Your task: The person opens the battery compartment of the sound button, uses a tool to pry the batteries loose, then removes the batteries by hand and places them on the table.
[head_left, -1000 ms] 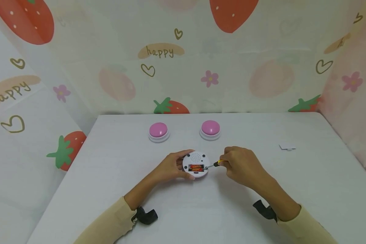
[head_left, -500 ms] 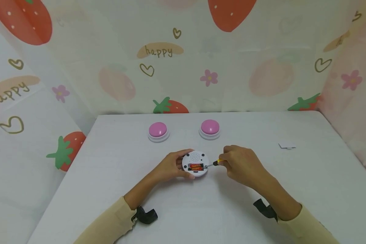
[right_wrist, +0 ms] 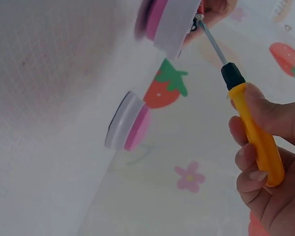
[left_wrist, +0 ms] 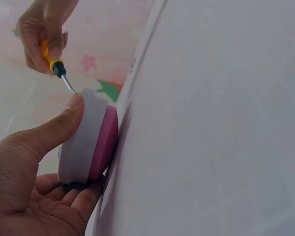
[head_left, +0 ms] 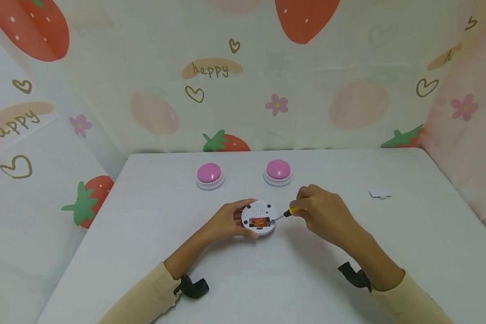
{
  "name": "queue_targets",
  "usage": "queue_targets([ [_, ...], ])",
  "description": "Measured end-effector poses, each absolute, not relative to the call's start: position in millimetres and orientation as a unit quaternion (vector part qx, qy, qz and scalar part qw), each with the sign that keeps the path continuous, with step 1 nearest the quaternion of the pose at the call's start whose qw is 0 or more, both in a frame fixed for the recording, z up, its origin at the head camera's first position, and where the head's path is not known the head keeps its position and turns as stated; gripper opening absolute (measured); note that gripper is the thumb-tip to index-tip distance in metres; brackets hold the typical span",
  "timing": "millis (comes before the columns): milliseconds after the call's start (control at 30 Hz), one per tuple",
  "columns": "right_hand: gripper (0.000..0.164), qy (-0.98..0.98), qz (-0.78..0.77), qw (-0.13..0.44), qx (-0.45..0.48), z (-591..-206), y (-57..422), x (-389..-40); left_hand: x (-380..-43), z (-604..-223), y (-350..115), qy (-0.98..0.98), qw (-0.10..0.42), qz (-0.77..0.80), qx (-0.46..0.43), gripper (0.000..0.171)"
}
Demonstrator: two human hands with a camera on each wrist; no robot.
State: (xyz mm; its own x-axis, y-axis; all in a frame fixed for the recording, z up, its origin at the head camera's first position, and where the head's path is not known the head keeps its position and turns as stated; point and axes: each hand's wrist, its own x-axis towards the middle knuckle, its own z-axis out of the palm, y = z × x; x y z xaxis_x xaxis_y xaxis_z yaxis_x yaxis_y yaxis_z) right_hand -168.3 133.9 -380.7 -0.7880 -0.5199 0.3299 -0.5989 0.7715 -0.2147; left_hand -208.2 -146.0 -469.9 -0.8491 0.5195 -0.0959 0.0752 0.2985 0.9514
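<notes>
A round white push-button light or buzzer with a pink dome (left_wrist: 106, 142) is turned over, its dotted white underside (head_left: 261, 208) facing up in the head view. Two red-and-black batteries (head_left: 259, 222) lie in its uncovered compartment. My left hand (head_left: 226, 223) grips the unit by its rim, thumb at the near side and fingers curled beneath. In my right hand (head_left: 326, 216) is a screwdriver (right_wrist: 258, 135) with a yellow handle and black collar. Its metal shaft slants down to the compartment's right end, the tip right at the battery end there.
Two more pink-domed buttons, a left one (head_left: 209, 175) and a right one (head_left: 278, 172), stand dome up farther back on the white table (head_left: 259, 288). A small white flat piece with a tab (head_left: 380, 194) lies at right. Strawberry-printed sheeting (head_left: 308, 67) walls the back and sides.
My right hand has risen slightly and shifted a little right, so the screwdriver stands steeper. Its tip stays at the compartment's right end. The left hand and the unit hold nearly still.
</notes>
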Motion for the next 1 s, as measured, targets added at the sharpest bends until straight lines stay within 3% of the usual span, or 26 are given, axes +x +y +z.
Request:
queue_targets([
  [567, 0.015, -0.941, 0.15, 0.079, 0.293, -372.3, 135.7, -164.7, -206.7, -466.4, -144.4, 0.774, 0.208, 0.571, 0.18, 0.09],
  [1000, 0.01, -0.918, 0.154, 0.051, 0.361, -381.0, 114.2, -140.2, -208.3, -470.0, -143.2, 0.782, 0.2, 0.558, 0.194, 0.09],
])
